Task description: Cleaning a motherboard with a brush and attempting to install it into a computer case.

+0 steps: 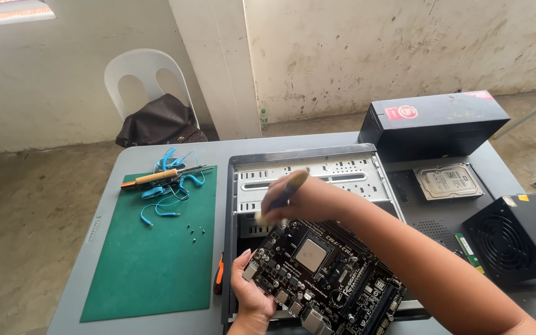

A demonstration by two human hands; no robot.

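Grey table [103, 211] fills most of the view, standing on a bare concrete floor [26, 205] in a room with stained, scuffed white walls [367, 49] and a square pillar [218, 62] behind it. A white plastic chair [144, 68] sits at the far edge with a dark bag [159, 121] on its seat. On the left half of the table lies a green mat [150, 260]; at its far end are a wooden-handled tool [156, 177] and a tangle of blue cable [172, 186], and a few small screws [195, 231] lie loose nearer the middle. An orange-handled screwdriver [219, 273] rests between the mat and an open computer case [305, 177] lying flat. To the right are a black box [435, 121] at the far edge, a hard drive [448, 182] in front of it, a black power supply [516, 239] with its fan grille showing, and a green memory stick [468, 250] just beside that. The motherboard [324, 279] is tilted up over the near part of the case. The left hand [249, 288] grips its left edge from below, thumb on top. The right hand [296, 198] is closed around a brush [286, 192], blurred, with the bristle end at the board's far edge.
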